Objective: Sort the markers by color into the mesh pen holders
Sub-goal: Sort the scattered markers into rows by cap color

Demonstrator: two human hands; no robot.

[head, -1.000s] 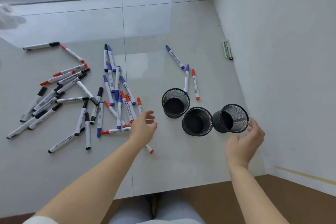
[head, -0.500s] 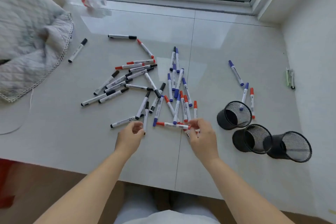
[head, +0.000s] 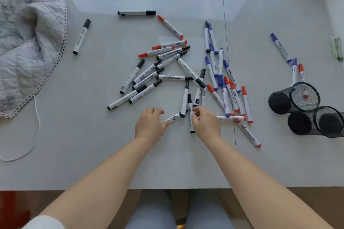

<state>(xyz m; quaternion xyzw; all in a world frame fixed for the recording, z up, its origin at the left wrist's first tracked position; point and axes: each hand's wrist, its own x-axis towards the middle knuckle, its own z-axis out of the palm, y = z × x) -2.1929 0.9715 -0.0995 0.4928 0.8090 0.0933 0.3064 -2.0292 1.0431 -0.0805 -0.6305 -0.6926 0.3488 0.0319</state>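
Note:
Many whiteboard markers lie scattered on the grey tabletop (head: 93,154): black-capped ones (head: 145,80) in the middle, blue ones (head: 214,61) and red ones (head: 245,104) to their right. Two black mesh holders (head: 279,102) (head: 299,124) stand at the right edge, nothing visible inside them. My left hand (head: 149,126) curls its fingers over the end of a slanted black marker (head: 172,118). Just to its right, my right hand (head: 204,122) pinches an upright-lying black marker (head: 190,122) near its cap. Both markers still rest on the table.
A quilted grey blanket (head: 28,42) covers the left side, with a white cord (head: 36,126) trailing from it. Two single black markers (head: 81,36) (head: 136,13) lie apart at the back. Green pens (head: 336,48) lie by the right wall. The table's front edge runs above my knees.
My right hand has left the red marker and moved left onto a black one. My left hand has closed on the slanted black marker. The view has swung left, away from the holders.

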